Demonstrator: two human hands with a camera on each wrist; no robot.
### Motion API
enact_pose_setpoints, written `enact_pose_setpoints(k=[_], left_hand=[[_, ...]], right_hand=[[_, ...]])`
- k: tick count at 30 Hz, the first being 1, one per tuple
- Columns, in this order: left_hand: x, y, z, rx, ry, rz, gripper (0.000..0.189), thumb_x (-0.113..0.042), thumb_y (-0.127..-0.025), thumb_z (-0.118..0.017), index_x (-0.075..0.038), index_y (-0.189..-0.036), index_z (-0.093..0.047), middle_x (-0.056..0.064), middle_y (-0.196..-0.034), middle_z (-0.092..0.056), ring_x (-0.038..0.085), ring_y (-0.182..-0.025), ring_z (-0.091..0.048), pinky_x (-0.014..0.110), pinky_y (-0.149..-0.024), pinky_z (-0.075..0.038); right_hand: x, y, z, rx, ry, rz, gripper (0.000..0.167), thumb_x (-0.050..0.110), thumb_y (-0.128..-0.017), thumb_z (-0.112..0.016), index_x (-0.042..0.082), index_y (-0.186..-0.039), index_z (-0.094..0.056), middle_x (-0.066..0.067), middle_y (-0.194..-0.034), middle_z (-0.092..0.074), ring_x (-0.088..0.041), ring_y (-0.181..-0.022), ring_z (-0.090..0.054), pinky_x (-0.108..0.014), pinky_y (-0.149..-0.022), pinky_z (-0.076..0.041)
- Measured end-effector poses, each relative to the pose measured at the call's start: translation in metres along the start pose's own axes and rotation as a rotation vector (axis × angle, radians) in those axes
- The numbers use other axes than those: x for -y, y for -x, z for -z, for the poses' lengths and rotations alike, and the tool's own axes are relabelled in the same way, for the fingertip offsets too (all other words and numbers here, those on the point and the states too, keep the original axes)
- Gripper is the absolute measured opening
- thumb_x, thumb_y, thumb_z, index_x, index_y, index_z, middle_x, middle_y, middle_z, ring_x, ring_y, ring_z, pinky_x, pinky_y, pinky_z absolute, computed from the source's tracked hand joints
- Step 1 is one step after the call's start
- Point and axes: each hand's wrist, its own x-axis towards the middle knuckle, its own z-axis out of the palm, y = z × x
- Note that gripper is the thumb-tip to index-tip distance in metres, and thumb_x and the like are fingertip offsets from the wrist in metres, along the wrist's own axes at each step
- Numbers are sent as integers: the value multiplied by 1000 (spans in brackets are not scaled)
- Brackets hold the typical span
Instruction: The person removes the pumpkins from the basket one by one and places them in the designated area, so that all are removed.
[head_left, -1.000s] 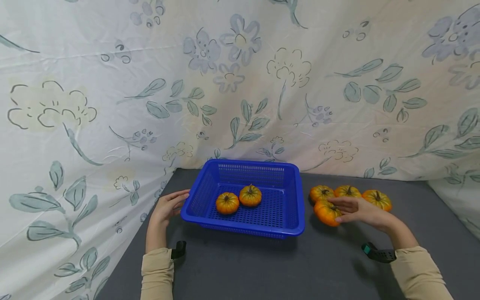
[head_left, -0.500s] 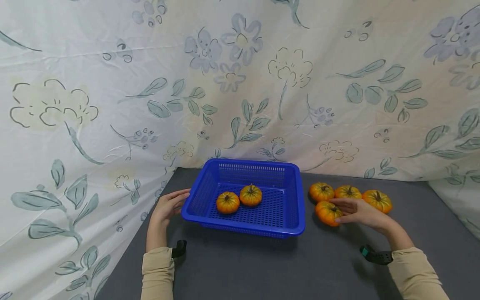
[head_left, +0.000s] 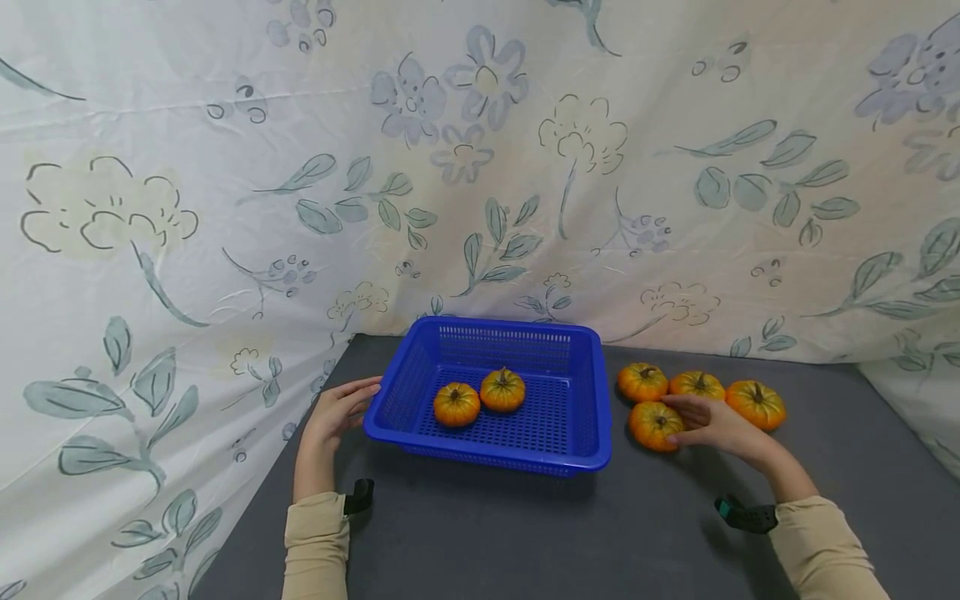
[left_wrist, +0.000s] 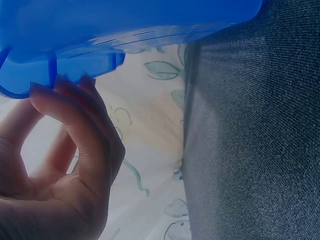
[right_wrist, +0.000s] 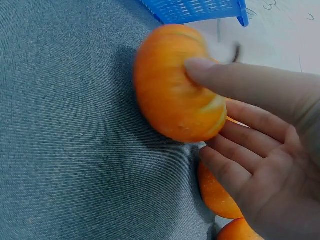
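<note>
A small orange pumpkin (head_left: 651, 427) is held at the front of the group on the right. My right hand (head_left: 716, 429) grips it from the right; the right wrist view shows the thumb on the pumpkin's (right_wrist: 170, 90) near side and the fingers around its far side. At the left end of a blue plastic basket (head_left: 510, 456), my left hand (head_left: 335, 414) holds the rim. Bent fingertips meet the basket's edge (left_wrist: 80, 67) in the left wrist view. Two pumpkins, one orange (head_left: 456, 406) and one more yellow-green (head_left: 502, 392), sit inside the basket.
Behind and beside the held pumpkin stand three others: one at the left (head_left: 642, 382), one in the middle (head_left: 696, 384) and one at the right (head_left: 757, 407). A dark grey cloth (head_left: 525, 533) covers the table. Flower-printed fabric (head_left: 480, 208) hangs close behind the basket.
The right forearm has shifted slightly left, and the right hand's thumb and fingers have settled around the front pumpkin, which has tipped a little. The left hand and basket hold still.
</note>
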Motion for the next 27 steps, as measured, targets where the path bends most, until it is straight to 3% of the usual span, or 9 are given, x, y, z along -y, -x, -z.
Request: enact_pose_setpoints(k=[14, 27], left_hand=[[0, 0, -1, -12, -6, -3, 55, -32, -86, -75, -7, -133, -60, -13, -95, -71, 6, -83, -69, 24, -72, -55], [-1, 1, -1, -13, -5, 7, 55, -32, -87, -74, -8, -134, -60, -13, -96, -71, 6, -83, -69, 25, -72, -55]], right_hand=[[13, 1, 2, -51, -2, -20, 65, 29, -94, -66, -5, -143, -42, -30, -144, -46, -49, -133, -43, -48, -96, -49], [27, -6, 8, -101, 9, -49, 68, 36, -95, -63, -4, -146, -39, -30, -147, -42, -49, -136, -40, -51, -99, -46]])
